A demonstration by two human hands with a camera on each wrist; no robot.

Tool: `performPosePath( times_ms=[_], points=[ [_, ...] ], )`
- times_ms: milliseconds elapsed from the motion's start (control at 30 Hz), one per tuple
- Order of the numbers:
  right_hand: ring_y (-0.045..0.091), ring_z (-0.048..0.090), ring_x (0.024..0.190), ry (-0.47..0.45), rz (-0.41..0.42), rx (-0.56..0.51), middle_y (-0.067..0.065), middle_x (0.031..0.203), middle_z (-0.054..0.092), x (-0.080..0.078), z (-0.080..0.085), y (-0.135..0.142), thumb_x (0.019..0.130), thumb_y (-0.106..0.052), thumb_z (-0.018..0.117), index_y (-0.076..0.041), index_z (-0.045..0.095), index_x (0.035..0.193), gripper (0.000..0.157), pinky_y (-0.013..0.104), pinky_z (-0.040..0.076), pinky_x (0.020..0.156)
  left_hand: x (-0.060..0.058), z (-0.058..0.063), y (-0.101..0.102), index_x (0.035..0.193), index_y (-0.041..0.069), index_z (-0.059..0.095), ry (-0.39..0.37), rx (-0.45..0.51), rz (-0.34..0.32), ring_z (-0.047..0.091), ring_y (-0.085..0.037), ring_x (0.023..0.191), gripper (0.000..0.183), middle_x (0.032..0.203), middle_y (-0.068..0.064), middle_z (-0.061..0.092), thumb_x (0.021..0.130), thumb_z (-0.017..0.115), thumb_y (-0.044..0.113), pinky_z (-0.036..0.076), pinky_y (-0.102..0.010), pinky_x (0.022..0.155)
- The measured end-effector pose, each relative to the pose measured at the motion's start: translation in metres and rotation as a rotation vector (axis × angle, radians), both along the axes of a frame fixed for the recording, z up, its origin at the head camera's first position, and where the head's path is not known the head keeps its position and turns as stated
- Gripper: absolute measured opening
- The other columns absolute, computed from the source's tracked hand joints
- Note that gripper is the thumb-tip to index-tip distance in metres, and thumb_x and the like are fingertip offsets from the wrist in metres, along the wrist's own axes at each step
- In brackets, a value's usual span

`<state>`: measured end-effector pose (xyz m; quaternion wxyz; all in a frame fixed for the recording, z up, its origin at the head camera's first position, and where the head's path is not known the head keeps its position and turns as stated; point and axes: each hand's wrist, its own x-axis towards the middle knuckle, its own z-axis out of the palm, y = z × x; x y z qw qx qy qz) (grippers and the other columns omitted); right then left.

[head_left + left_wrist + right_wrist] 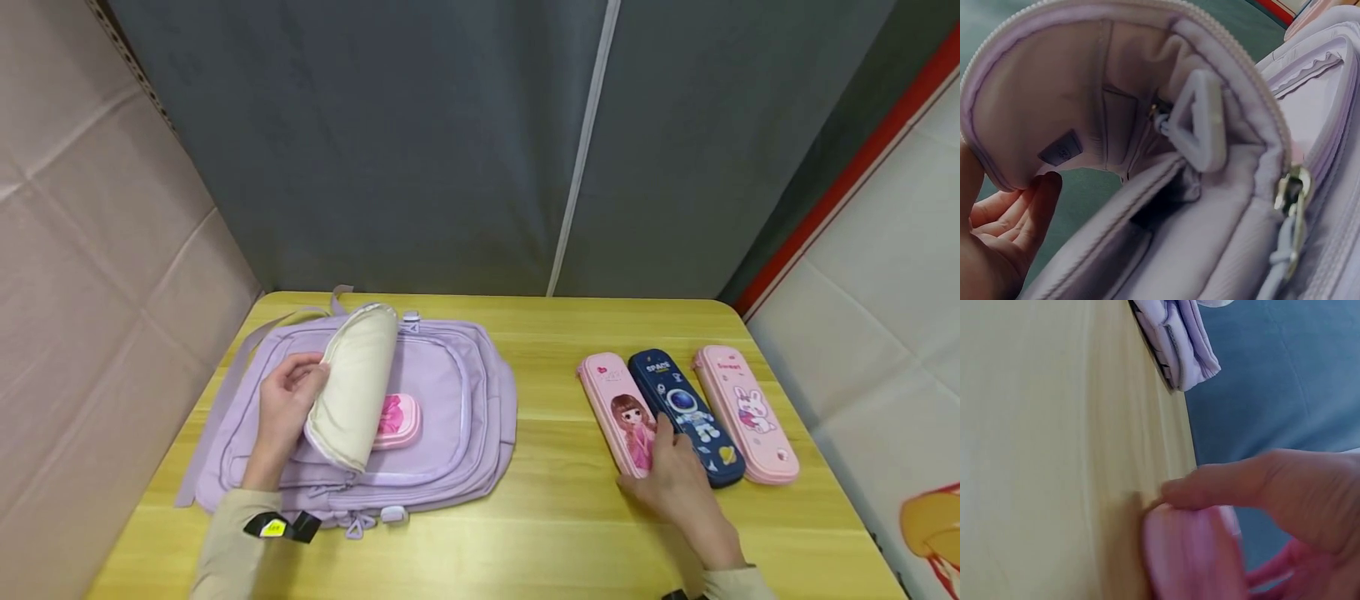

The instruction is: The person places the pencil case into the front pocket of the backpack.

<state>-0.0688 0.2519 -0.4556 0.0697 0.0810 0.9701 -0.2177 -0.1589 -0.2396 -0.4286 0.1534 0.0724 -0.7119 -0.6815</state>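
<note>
A lilac backpack point(431, 367) lies on the left of the table, its front pocket unzipped. Between thumb and fingers, my left hand point(283, 412) pinches the pocket's cream-lined flap point(352, 387) and holds it folded up. A pink pencil case point(405, 421) shows partly from behind this flap. On the right, my right hand point(678, 487) grips the near end of a pink pencil case with a doll picture point(603, 387). The right wrist view has the thumb on one side of that case point(1188, 556), blurred, and fingers on the other.
A navy astronaut pencil case point(656, 371) lies beside the gripped one, partly behind the right hand. Farther right is a pink rabbit pencil case point(723, 375). A triangular zipper pull point(1213, 125) hangs at the pocket opening. Grey cloth point(375, 167) stands behind the table point(540, 533).
</note>
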Motion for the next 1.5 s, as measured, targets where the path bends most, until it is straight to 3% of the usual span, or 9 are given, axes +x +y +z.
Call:
performPosePath(
  times_ms=[133,333,633,800,900,1000,1133,1233,1500],
  points=[
    [0.056,0.055,0.107,0.118,-0.039,0.003,0.046,0.124,0.046,-0.001,-0.004,-0.003,0.070,-0.032,0.087,0.022,0.030,0.141,0.106,0.068,0.047,0.092,0.000,0.001,-0.001,0.114,-0.009,0.063,-0.034,-0.078,-0.021,0.065,0.003,0.073,0.021,0.077,0.017,0.070,0.094,0.063,-0.001,0.051,-0.010,0.070],
    [0.050,0.056,0.105,0.274,-0.031,-0.015,0.038,0.122,0.051,-0.002,-0.008,-0.006,0.071,-0.028,0.087,0.017,0.040,0.140,0.094,0.065,0.049,0.090,0.001,0.003,-0.001,0.120,-0.010,0.059,-0.050,-0.108,-0.061,0.064,0.006,0.075,0.026,0.079,0.021,0.069,0.096,0.059,0.000,0.051,-0.010,0.070],
    [0.049,0.056,0.108,0.444,-0.023,-0.093,0.035,0.124,0.054,-0.009,-0.012,-0.015,0.069,-0.021,0.089,0.012,0.046,0.137,0.087,0.065,0.048,0.090,0.001,0.007,0.002,0.138,-0.015,0.045,-0.124,-0.115,-0.247,0.062,0.000,0.070,0.041,0.075,0.021,0.066,0.105,0.044,0.009,0.053,-0.017,0.065],
    [0.046,0.060,0.103,0.504,-0.002,-0.102,0.032,0.120,0.057,-0.011,-0.017,-0.022,0.066,-0.022,0.091,0.011,0.049,0.136,0.087,0.061,0.051,0.086,0.001,0.007,0.004,0.141,-0.016,0.044,-0.136,-0.137,-0.292,0.063,0.003,0.084,0.045,0.103,-0.008,0.071,0.108,0.038,0.014,0.053,-0.015,0.078],
    [0.043,0.061,0.101,0.529,0.022,-0.117,0.029,0.117,0.059,-0.012,-0.020,-0.026,0.066,-0.023,0.092,0.009,0.051,0.135,0.087,0.059,0.052,0.085,0.001,0.006,0.003,0.146,-0.017,0.036,-0.152,-0.129,-0.330,0.059,0.010,0.098,0.051,0.135,-0.033,0.055,0.109,0.033,0.017,0.048,-0.009,0.089],
    [0.041,0.061,0.102,0.527,0.050,-0.143,0.027,0.119,0.061,-0.015,-0.020,-0.030,0.067,-0.025,0.092,0.007,0.051,0.136,0.087,0.058,0.053,0.086,0.001,0.005,0.003,0.148,-0.018,0.030,-0.168,-0.103,-0.360,0.058,0.012,0.102,0.053,0.144,-0.039,0.044,0.109,0.030,0.018,0.047,-0.008,0.092],
    [0.041,0.062,0.107,0.515,0.070,-0.164,0.027,0.123,0.061,-0.018,-0.015,-0.036,0.067,-0.026,0.092,0.007,0.052,0.135,0.086,0.059,0.052,0.090,0.001,0.004,0.003,0.142,-0.017,0.039,-0.167,-0.114,-0.355,0.062,0.003,0.090,0.049,0.113,-0.016,0.066,0.108,0.028,0.017,0.052,-0.015,0.083],
    [0.041,0.062,0.108,0.518,0.078,-0.165,0.026,0.122,0.062,-0.021,-0.011,-0.042,0.067,-0.026,0.092,0.007,0.053,0.134,0.084,0.059,0.052,0.090,0.002,0.004,0.003,0.139,-0.015,0.041,-0.181,-0.112,-0.348,0.061,-0.001,0.086,0.046,0.097,0.006,0.063,0.108,0.028,0.017,0.052,-0.018,0.080],
    [0.035,0.061,0.108,0.511,0.084,-0.193,0.021,0.123,0.063,-0.026,-0.007,-0.048,0.069,-0.031,0.091,0.003,0.054,0.135,0.083,0.054,0.049,0.092,0.005,0.005,0.009,0.134,-0.012,0.040,-0.168,-0.013,-0.372,0.062,-0.005,0.085,0.041,0.094,0.008,0.061,0.109,0.027,0.018,0.054,-0.022,0.078]
  ],
)
